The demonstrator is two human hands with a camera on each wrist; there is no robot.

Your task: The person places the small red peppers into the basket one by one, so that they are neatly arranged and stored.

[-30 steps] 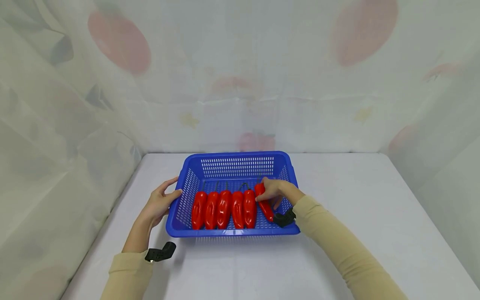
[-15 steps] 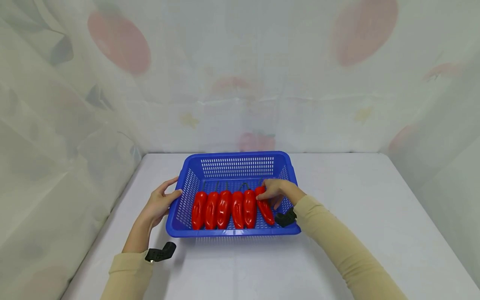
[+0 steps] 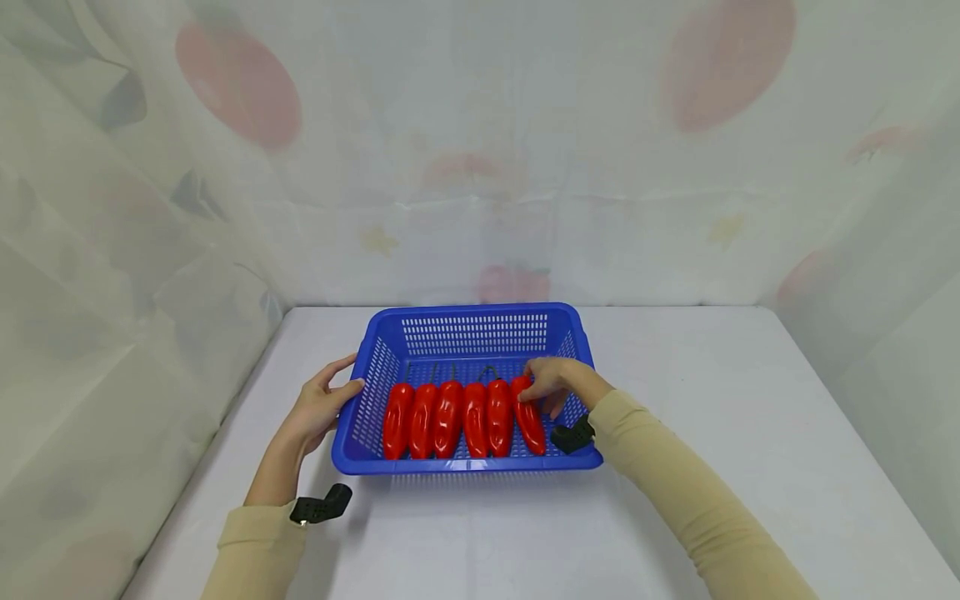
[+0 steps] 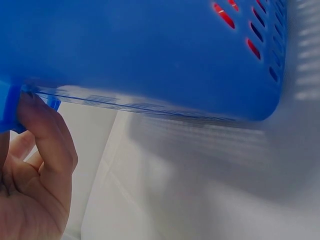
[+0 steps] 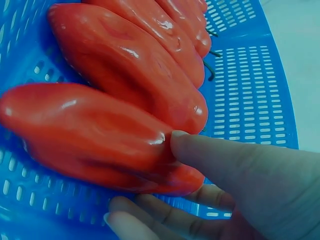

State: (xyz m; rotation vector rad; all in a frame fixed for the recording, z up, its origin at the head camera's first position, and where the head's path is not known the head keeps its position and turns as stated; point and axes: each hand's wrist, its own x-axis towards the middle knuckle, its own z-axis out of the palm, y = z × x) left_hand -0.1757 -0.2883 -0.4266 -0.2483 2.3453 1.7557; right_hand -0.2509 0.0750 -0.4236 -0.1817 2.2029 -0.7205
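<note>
A blue plastic basket with slotted walls holds a row of several shiny red peppers with green stems. My left hand grips the basket's left rim, thumb on top; the left wrist view shows its curled fingers at the rim. Inside the basket, my right hand pinches the stem end of the rightmost red pepper between thumb and fingers. That pepper lies slightly slanted beside its neighbour. The hand hides its stem.
The basket stands on a white-covered table, near its back edge. Patterned white sheets hang behind and at both sides. Small black cameras sit on the wrists.
The rightmost pepper has shifted slightly toward the front, and its near tip has swung left toward the row. My right hand has barely moved; my left hand has stayed on the rim.
</note>
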